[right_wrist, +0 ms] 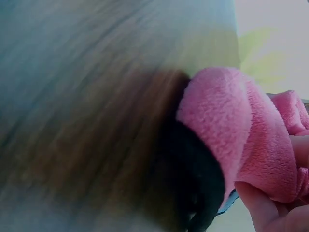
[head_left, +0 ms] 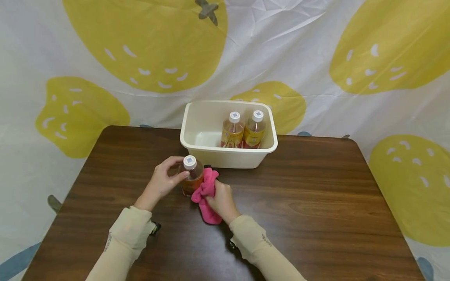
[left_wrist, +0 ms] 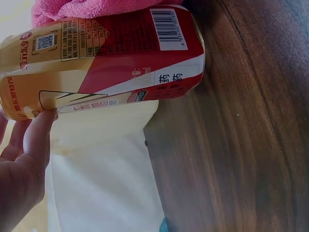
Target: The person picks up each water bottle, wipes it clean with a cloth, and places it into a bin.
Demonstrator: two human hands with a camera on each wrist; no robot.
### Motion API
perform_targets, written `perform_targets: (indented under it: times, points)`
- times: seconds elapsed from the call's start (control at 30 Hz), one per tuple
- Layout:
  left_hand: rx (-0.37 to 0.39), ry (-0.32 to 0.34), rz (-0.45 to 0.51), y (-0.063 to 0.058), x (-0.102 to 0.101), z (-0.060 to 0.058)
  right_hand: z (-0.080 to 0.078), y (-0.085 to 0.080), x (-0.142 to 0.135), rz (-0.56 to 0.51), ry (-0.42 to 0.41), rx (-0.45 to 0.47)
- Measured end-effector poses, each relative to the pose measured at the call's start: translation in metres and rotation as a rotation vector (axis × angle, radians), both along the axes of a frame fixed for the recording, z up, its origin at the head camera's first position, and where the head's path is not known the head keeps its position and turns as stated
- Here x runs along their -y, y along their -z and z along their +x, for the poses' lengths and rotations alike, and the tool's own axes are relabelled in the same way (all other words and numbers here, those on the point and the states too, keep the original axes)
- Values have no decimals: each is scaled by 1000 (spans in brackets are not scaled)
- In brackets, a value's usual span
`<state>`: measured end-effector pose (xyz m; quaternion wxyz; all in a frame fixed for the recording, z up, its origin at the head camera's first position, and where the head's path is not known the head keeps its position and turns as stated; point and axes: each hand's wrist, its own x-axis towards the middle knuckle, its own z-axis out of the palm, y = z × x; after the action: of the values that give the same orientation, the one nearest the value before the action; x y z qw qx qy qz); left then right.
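Observation:
A drink bottle (head_left: 191, 180) with a white cap and a red and yellow label stands on the table in front of the bin. My left hand (head_left: 165, 179) holds it near the top, thumb and fingers on either side below the cap. In the left wrist view the bottle's label (left_wrist: 120, 53) shows a barcode, with the fingertips at its upper end. My right hand (head_left: 222, 199) grips a bunched pink cloth (head_left: 207, 187) against the bottle's right side. In the right wrist view the fluffy cloth (right_wrist: 217, 111) shows a dark edge, and the fingers (right_wrist: 258, 205) clasp its folds.
Behind the bottle stands a cream plastic bin (head_left: 228, 158) at the table's back edge. Two similar bottles (head_left: 232, 130) stand upright in its right half. The brown wooden table (head_left: 316, 203) meets a hanging white cloth (head_left: 281, 47) printed with yellow fruit.

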<state>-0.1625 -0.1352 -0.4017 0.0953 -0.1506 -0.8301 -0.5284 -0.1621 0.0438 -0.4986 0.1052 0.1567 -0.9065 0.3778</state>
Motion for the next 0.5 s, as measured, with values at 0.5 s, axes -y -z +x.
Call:
perform_targets:
  times: [0.5]
  points:
    - [-33,1,-8,29,8,-13,-1,-58,-4,-69,-65,-194]
